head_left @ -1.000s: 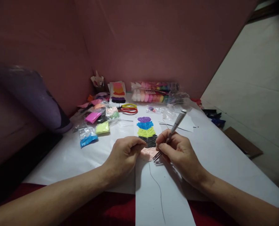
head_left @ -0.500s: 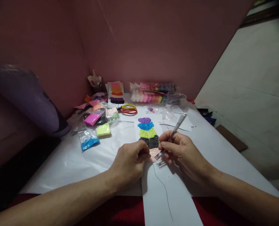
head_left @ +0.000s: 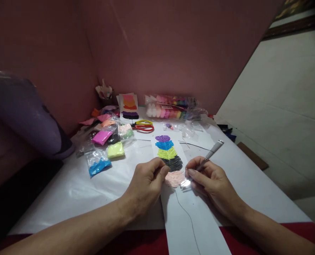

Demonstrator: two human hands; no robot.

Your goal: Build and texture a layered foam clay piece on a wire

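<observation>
A white paper strip point(head_left: 197, 223) carries a stack of textured bands, clay by the look of them: purple, blue, yellow-green, black and pale pink point(head_left: 174, 179). A thin drawn line runs down the strip below them. My right hand point(head_left: 213, 182) grips a fork point(head_left: 213, 150) with a striped handle. Its shiny tines point down-left, at the right edge of the pink band; contact cannot be made out. At the left side of the black and pink bands, my left hand point(head_left: 148, 186) is closed in a pinch. Whatever lies between those fingertips is too small to see.
Clay packets in pink, yellow point(head_left: 116, 150) and blue point(head_left: 100, 166) lie on the left. Scissors point(head_left: 144, 125) with yellow and red handles rest behind the strip. Further back are a bag of coloured clay point(head_left: 170, 107) and a card with coloured bands point(head_left: 130, 105).
My right hand has moved right and slightly down, taking the fork's tines from over the pink band to its right edge. My left hand stays pinched beside the bands. The view has shifted slightly.
</observation>
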